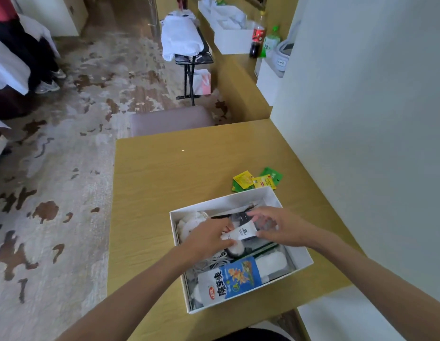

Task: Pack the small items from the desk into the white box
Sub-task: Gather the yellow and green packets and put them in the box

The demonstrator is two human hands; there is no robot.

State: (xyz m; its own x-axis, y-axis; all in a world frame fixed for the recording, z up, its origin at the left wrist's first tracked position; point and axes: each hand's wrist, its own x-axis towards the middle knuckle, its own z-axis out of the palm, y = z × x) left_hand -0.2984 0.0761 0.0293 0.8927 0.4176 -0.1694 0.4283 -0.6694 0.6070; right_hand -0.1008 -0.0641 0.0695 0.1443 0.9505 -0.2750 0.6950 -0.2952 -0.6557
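Both hands (209, 238) apparently pinch tube (241, 232) over white box (297, 254).

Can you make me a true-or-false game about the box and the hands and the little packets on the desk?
1. Both hands are over the white box. True.
2. The left hand and right hand hold a small white tube between them. True.
3. The yellow and green packets are inside the box. False: they lie on the desk, just beyond the box.
4. The box is empty. False: a blue and white snack bag and other things are in it.
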